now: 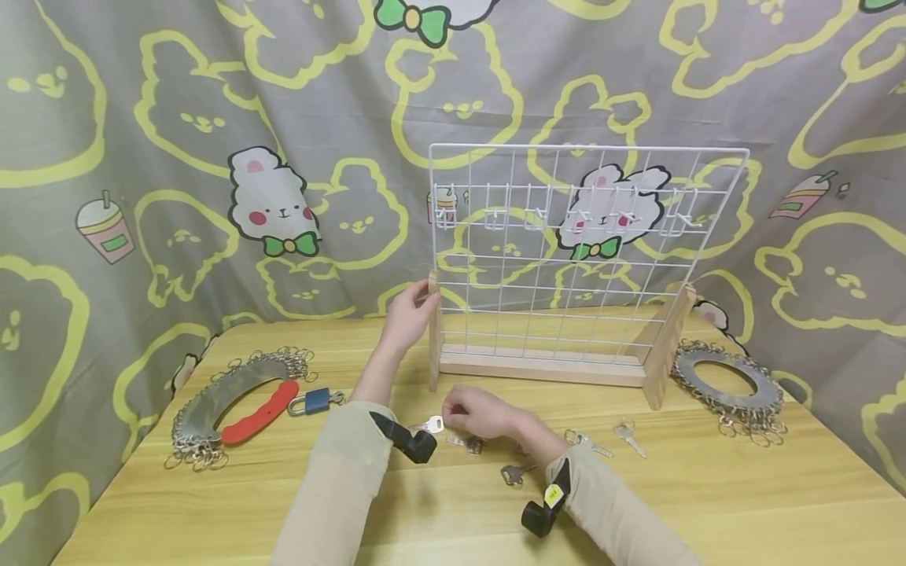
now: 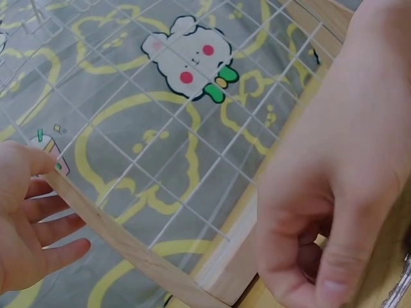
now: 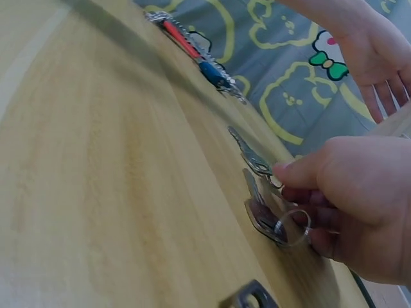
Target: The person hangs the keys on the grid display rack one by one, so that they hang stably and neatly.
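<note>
My left hand [image 1: 410, 318] holds the top of the left wooden upright [image 1: 435, 338] of a white wire grid rack [image 1: 545, 267]; its thumb is on the wood in the left wrist view, with the lower fingers spread. Low over the table, my right hand [image 3: 359, 199] pinches a silver key [image 3: 253, 159] near its head, thumb against curled fingers. Beneath those fingers lies another key [image 3: 260, 215] with a thin ring. A dark-headed key [image 1: 514, 474] and two silver keys, one near the right sleeve [image 1: 593, 446] and one farther right [image 1: 628, 439], lie on the table.
Several white hooks [image 1: 538, 218] hang across the grid. To the left are a metal plate fringed with small rings [image 1: 241, 389], its red handle [image 1: 260, 413] and a blue padlock [image 1: 316, 401]. A second ringed plate [image 1: 690, 377] lies right of the rack. A patterned curtain [image 1: 340, 118] hangs behind.
</note>
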`<state>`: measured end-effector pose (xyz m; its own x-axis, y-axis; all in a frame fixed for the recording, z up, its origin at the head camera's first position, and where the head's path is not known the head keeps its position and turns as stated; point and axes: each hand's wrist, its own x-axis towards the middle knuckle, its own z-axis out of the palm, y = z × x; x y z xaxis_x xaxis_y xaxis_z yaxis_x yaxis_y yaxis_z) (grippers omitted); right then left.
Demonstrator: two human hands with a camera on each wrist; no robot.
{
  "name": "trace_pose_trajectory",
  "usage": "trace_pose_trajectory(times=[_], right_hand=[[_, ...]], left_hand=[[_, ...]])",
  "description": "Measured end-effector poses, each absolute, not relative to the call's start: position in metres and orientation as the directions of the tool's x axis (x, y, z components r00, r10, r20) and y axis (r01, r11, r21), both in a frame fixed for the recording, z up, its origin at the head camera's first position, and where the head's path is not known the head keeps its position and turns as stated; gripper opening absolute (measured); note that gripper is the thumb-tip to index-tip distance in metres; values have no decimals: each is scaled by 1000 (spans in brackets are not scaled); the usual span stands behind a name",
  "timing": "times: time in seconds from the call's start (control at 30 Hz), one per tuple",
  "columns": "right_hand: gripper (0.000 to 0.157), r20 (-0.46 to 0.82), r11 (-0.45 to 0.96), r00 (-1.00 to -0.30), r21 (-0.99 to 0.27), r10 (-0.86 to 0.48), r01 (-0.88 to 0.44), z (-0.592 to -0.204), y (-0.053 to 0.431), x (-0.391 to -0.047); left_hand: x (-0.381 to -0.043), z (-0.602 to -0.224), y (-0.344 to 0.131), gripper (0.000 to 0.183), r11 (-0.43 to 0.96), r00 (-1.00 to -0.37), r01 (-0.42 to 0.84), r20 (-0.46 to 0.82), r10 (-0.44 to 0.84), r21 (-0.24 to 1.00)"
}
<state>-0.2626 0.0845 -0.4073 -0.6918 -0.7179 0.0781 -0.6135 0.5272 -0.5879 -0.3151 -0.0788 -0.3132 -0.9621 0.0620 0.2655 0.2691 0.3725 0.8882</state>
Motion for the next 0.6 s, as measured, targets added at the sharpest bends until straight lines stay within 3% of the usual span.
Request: trace_pose_trajectory(times=[0.6], right_hand=[[8, 174, 411, -806, -788, -565, -458, -384, 108, -271]], left_hand=[[-315, -308, -76, 48, 390, -960, 274, 274, 58, 879]])
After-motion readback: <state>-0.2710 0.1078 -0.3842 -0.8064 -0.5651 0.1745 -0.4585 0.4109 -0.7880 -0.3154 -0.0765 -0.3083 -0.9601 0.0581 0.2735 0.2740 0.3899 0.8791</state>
